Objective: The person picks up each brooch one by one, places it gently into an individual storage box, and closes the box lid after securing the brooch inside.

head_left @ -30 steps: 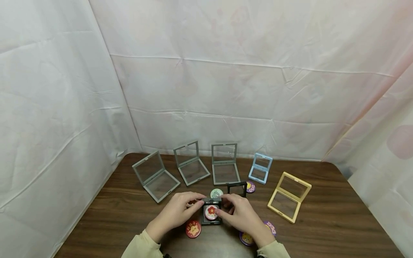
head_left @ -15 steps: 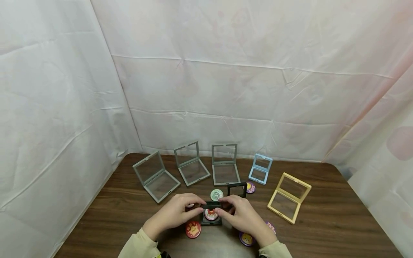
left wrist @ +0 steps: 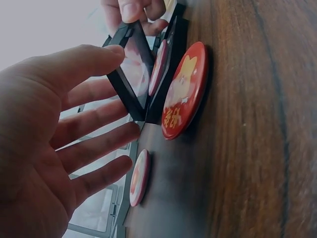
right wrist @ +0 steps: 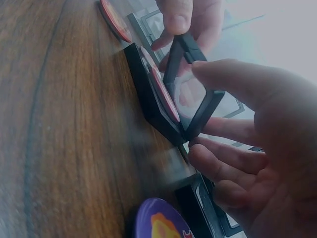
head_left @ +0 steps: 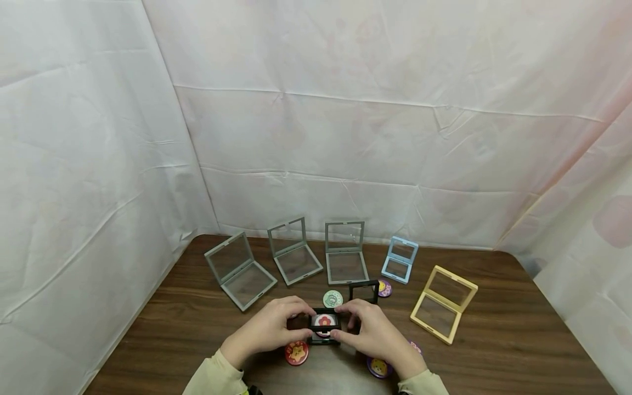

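Note:
A small hinged black display case (head_left: 323,342) with clear film windows rests on the table in front of me, its lid tilted partway over its base. Inside it lies a round button badge (left wrist: 158,68) with a red flower, visible through the lid's film in the head view. My left hand (head_left: 272,330) pinches the left side of the lid, thumb on the upper edge and fingers behind. On the other side, my right hand (head_left: 369,331) pinches the lid too, its thumb (right wrist: 223,79) over the edge. A red star badge (head_left: 297,353) lies near the left hand.
Three grey display cases (head_left: 346,267) stand open at the back, with a blue one (head_left: 398,267) and a yellow one (head_left: 435,312) to the right. Another black case (head_left: 364,291) stands behind my right hand. Green (head_left: 333,299) and purple badges (head_left: 379,367) lie nearby.
Both hands have swung the black case's lid forward and down from upright, over the flower badge. The other cases and badges stay where they were.

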Demonstrator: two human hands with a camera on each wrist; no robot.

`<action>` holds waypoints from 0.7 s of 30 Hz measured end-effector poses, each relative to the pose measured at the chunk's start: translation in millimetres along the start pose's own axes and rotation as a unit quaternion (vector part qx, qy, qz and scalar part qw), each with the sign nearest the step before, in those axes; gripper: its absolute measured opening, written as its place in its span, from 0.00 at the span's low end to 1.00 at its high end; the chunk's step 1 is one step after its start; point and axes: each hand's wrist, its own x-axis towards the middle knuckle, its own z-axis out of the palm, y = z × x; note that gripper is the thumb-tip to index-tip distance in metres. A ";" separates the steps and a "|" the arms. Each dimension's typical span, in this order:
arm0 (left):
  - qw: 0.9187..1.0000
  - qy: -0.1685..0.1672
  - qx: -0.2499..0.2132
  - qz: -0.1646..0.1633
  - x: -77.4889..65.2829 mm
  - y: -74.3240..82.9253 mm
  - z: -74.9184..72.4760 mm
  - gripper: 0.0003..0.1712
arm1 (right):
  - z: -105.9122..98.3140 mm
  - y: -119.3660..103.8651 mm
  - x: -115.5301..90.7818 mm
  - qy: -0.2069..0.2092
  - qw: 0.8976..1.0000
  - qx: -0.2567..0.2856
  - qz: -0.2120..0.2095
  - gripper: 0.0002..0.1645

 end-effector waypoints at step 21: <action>0.999 -0.005 0.037 -0.014 0.0 1.9 10.0 0.24 | 1.3 7.7 -2.0 -0.007 1.000 -0.021 -0.007 0.31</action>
